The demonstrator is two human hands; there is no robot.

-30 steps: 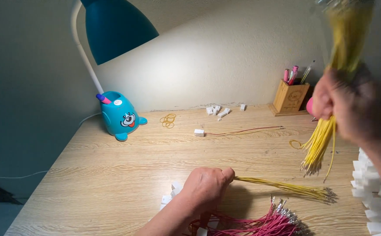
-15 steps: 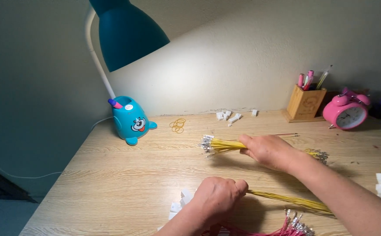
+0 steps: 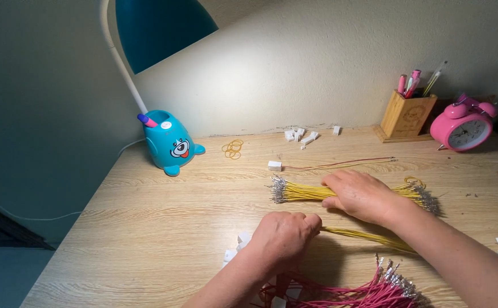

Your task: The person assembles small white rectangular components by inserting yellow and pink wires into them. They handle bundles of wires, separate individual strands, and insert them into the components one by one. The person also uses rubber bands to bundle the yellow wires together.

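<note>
My right hand (image 3: pixel 363 195) lies flat over the big yellow wire bundle (image 3: pixel 300 192) on the tabletop (image 3: pixel 163 228), fingers curled down on it; my left hand (image 3: pixel 286 234) is fisted around a thinner yellow bundle (image 3: pixel 369 238). If I lift carelessly, loose strands could splay, or snag the pink wire bundle (image 3: pixel 374 291) nearby. I count two yellow bundles, one pink, one lamp (image 3: pixel 166 142), one clock (image 3: pixel 463 126).
</note>
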